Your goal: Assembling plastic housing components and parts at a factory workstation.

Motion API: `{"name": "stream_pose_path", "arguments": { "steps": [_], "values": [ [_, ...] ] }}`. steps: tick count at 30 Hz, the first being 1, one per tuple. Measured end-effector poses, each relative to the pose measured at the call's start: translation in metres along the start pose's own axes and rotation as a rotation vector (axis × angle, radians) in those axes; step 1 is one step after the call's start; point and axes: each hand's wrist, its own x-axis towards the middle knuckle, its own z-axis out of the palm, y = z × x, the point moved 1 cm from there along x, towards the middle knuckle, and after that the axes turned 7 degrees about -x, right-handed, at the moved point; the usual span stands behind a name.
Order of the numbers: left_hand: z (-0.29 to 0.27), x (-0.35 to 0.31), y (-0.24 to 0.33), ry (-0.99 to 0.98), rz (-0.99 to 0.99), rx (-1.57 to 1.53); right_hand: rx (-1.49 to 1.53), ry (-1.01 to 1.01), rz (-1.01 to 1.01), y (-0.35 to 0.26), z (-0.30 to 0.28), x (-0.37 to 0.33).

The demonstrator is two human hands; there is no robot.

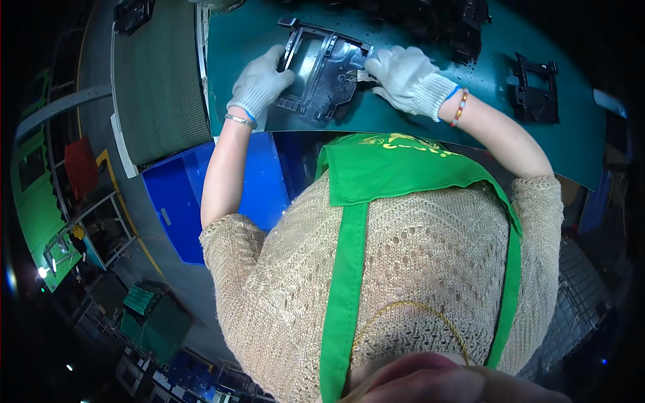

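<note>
A black moulded plastic frame with a rectangular opening on its left side lies on the green tabletop. White knitted gloves cover both hands. My left hand grips the frame's left edge, thumb and fingers closed about it. At the frame's right side, my right hand is closed around a small tool with a pale metallic tip. That tip touches or lies just over the frame's right edge; I cannot tell which. Most of the tool is hidden in the glove, so its kind is unclear.
Another black plastic frame lies to the right on the table. Dark plastic parts are heaped at the far side. Left of the table runs a ribbed conveyor belt. A blue bin stands below the table's near left edge.
</note>
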Motion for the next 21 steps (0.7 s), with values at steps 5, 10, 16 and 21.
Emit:
{"name": "stream_pose_path", "arguments": {
  "steps": [5,10,16,21],
  "values": [
    [0.005,-0.002,-0.007,0.015,0.006,-0.058,-0.095,-0.120,-0.053,-0.003,-0.015,0.011],
    [0.009,0.002,-0.011,0.011,0.014,-0.070,-0.128,-0.203,-0.037,-0.007,-0.021,0.018],
    [0.009,0.008,-0.016,0.011,0.046,-0.106,0.076,-0.211,-0.039,0.011,-0.006,0.016],
    [0.020,0.021,-0.035,-0.140,0.168,-0.681,0.295,-0.070,0.109,0.018,-0.015,0.003]
  ]
}}
